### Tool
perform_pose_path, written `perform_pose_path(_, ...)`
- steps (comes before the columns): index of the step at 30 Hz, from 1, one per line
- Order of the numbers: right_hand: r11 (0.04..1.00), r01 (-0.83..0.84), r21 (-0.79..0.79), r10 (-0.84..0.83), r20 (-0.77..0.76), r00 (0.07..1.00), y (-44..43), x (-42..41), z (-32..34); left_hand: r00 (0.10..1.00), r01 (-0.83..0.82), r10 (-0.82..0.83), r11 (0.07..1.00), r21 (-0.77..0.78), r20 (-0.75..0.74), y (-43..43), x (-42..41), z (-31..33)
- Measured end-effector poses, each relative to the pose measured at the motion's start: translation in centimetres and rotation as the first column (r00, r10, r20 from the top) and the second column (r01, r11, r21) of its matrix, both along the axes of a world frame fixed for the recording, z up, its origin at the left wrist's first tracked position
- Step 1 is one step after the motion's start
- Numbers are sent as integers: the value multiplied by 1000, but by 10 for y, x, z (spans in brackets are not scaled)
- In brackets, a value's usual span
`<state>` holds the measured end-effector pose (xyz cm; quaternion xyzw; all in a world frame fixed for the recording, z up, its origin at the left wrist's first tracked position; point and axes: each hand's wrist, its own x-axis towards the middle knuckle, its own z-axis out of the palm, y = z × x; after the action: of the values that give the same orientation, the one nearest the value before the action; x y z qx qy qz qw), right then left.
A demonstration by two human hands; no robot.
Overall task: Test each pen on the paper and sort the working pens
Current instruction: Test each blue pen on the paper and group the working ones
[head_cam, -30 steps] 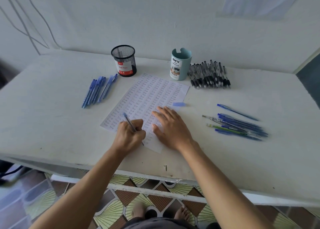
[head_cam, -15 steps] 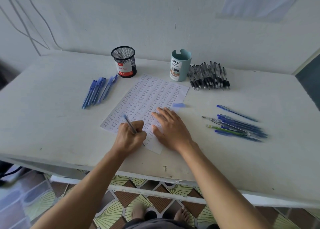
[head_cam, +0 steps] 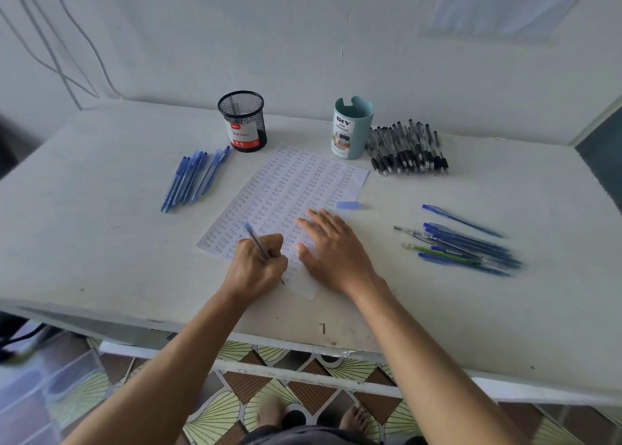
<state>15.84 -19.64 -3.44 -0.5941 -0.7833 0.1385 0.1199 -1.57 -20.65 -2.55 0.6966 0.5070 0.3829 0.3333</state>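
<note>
- Hardly any shift since half a second ago: left hand [head_cam: 255, 269] has crept a touch rightward along the near end of the paper [head_cam: 296, 182]; right hand [head_cam: 336, 252] unmoved.
- Left hand grips a blue pen [head_cam: 256, 241], tip down on the paper near the front edge of the table [head_cam: 101, 242], barrel tilted away to the left.
- Right hand lies flat, fingers straight and spread, pressing the paper's near right part.
- Paper sits skewed at table centre, filled with rows of "Test".
- Blue cap [head_cam: 348, 205] on the table, just off the paper's right edge.
- Right side: pile of pens [head_cam: 468, 247], mostly blue, one green, one blue lying apart behind.
- Left side: row of pens [head_cam: 192, 182], blue, side by side.
- Back edge: mesh cup [head_cam: 243, 121], teal cup [head_cam: 351, 128], black pens [head_cam: 407, 150] heaped just right of the teal cup.
</note>
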Motion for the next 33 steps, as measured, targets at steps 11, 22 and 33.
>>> perform_pose_path(11,999,-39,23,40,-25,999,4,7,-8,879,-9,167,943,-334,447,17,-7,8)
perform_pose_path(22,813,509,283,-426,-307,851,16,43,0,606,259,354,759,-598,712,30,-13,24)
perform_pose_path(33,838,487,246,-446,-208,871,19,50,7,761,132,249,844,-519,599,48,6,43)
